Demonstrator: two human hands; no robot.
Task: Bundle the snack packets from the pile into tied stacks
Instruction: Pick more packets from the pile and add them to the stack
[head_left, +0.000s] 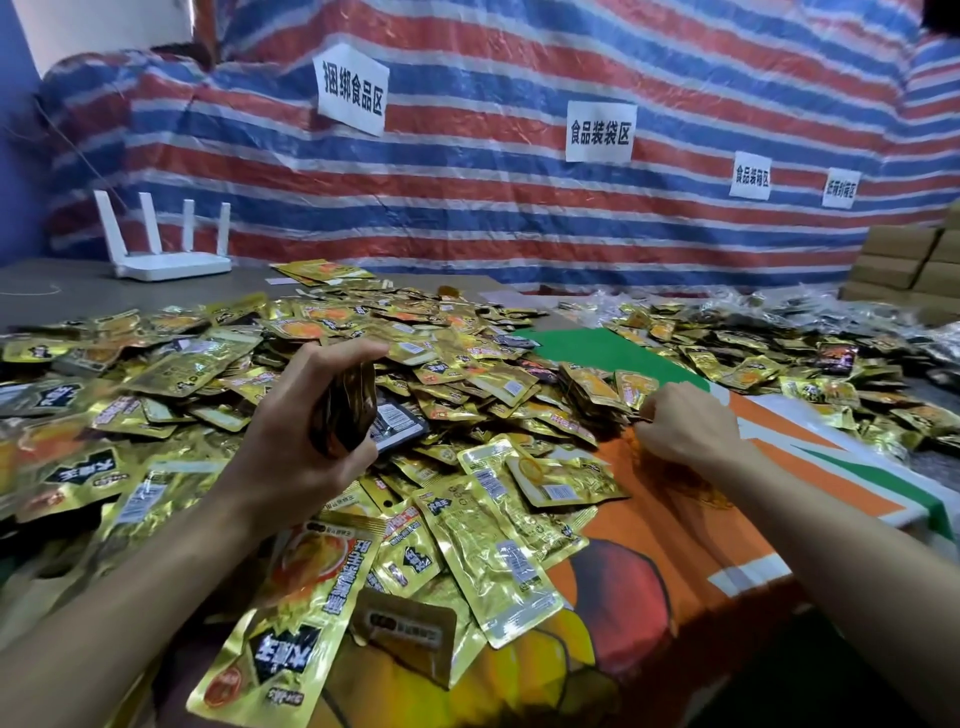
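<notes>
Left hand (306, 436) grips an upright stack of gold foil snack packets (345, 410), fingers curled round it, over the loose pile of gold packets (218, 364). Right hand (688, 431) is curled at the pile's edge; whether it pinches anything cannot be told. Risk: the slick foil could fan out of the one-handed grip before tying.

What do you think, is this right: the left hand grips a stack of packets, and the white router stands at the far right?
Not quite. The left hand does grip a stack of packets, but the head view shows the white router at the far left.
</notes>
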